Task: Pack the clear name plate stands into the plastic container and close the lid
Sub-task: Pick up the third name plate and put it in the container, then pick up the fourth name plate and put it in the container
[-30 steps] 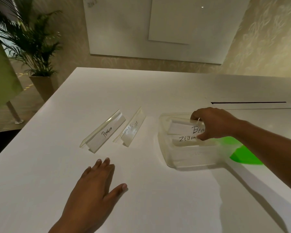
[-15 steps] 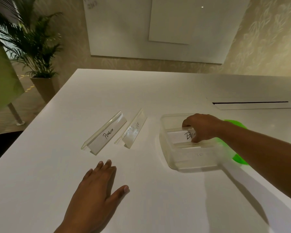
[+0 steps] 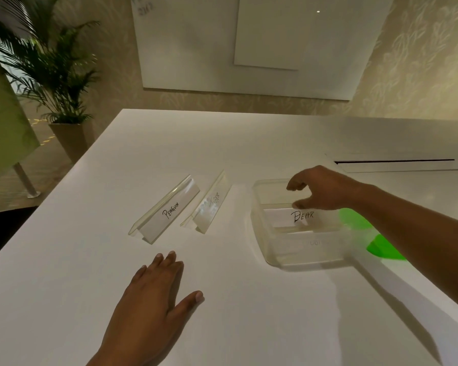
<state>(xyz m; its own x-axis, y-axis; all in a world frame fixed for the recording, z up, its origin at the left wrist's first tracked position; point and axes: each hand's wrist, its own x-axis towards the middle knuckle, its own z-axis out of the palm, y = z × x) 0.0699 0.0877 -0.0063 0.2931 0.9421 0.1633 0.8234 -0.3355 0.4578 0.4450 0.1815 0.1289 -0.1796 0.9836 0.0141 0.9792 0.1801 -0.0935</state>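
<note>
A clear plastic container (image 3: pixel 300 256) sits on the white table (image 3: pixel 236 151), right of centre. Inside it lies a clear name plate stand marked BEAR (image 3: pixel 288 217), on top of another stand that is mostly hidden. My right hand (image 3: pixel 320 188) hovers just above the container with fingers apart and holds nothing. Two more clear stands lie on the table to the left: one marked PENGUIN (image 3: pixel 167 211) and one marked TIGER (image 3: pixel 212 204). My left hand (image 3: pixel 154 294) rests flat on the table in front of them. A green lid (image 3: pixel 381 244) lies behind my right forearm.
A raised white ledge with a dark slot (image 3: pixel 394 161) runs along the table's right side. A potted palm (image 3: pixel 50 75) stands on the floor beyond the table's left edge. A white board hangs on the far wall.
My right hand has let go of the BEAR stand, which now lies in the container, and has lifted with the fingers spread. My left hand has stayed flat on the table.
</note>
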